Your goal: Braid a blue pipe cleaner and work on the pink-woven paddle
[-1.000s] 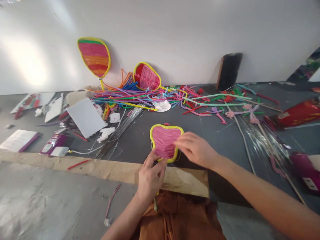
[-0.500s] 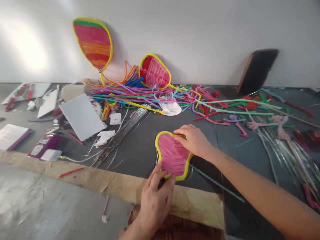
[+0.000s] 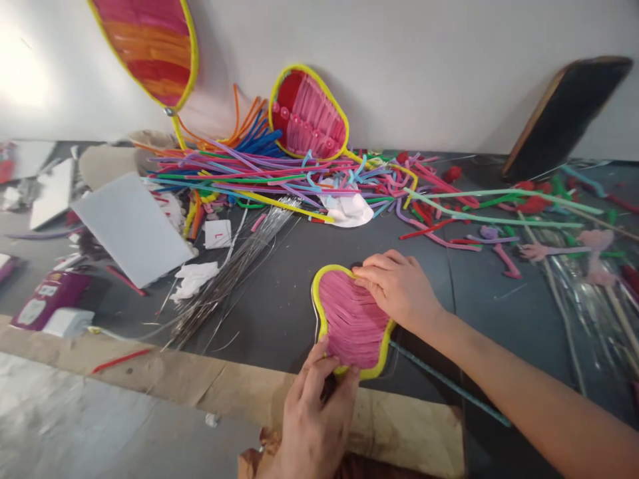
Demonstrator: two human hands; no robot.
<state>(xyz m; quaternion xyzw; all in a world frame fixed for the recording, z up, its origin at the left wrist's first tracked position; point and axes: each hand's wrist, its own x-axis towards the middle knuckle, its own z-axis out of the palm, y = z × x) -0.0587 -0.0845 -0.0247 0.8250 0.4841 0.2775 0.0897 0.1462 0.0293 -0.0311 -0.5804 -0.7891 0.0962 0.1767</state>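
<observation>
A pink panel (image 3: 349, 316) that looks made of pipe cleaners, with a wavy yellow fuzzy rim, lies near the table's front edge. My left hand (image 3: 319, 406) grips its lower left rim, fingers curled and fingertips on the edge. On the upper right rim, my right hand (image 3: 399, 289) is closed, its fingers pressed together and hiding that stretch of edge. A teal pipe cleaner (image 3: 449, 384) sticks out from the panel's lower right side under my right forearm. A thin pale outline, maybe clear sheet or wire, shows just outside the rim.
Behind lies a heap of coloured pipe cleaners (image 3: 239, 169). Two yellow-rimmed panels, one striped (image 3: 150, 50) and one pink and red (image 3: 309, 116), lean at the wall. A phone (image 3: 566, 116) stands right. Left are thin wires (image 3: 234, 273), a white card (image 3: 132, 229) and a purple box (image 3: 50, 299).
The view has moved in closer and tilted down, so the background shifts outward and up. Both hands keep their places on the pink panel; the right fingers look slightly more bunched.
</observation>
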